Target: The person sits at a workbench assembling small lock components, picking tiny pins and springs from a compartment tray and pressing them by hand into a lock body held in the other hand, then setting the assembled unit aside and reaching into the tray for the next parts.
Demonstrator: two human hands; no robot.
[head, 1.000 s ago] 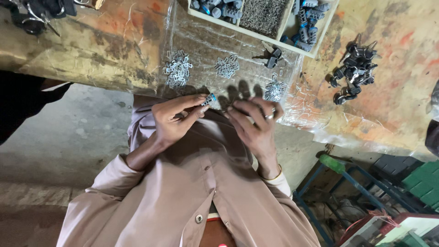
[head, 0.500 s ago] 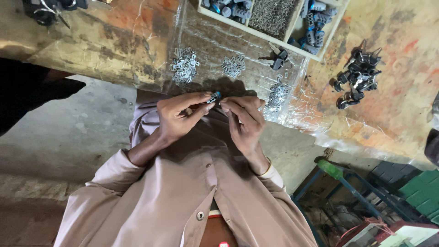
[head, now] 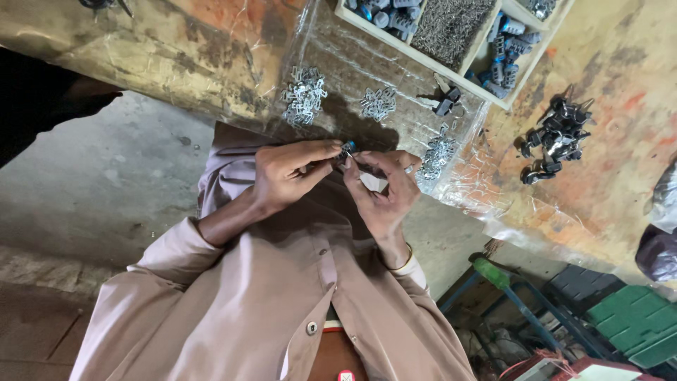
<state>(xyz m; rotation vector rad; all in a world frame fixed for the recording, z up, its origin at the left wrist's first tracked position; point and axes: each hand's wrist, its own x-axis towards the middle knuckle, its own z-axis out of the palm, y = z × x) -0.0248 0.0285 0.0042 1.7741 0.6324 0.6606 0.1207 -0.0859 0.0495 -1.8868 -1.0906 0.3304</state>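
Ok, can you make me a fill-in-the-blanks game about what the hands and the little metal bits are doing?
1. Both hands, the left hand and the right hand, pinch one small part with a ____ tip.
2. The piles of small metal clips lie on a clear ____ sheet.
3. The wooden tray is split into ____.
4. The pile of dark parts lies on the bare ____.

Missing words: blue; plastic; compartments; table

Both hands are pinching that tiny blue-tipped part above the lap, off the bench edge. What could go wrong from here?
1. The small part is held only at the fingertips of the left hand and right hand, over the lap rather than the bench; a slip would likely drop it to the floor.
2. Loose piles of metal clips lie on plastic sheet near the edge; a sleeve or wrist might sweep them off.
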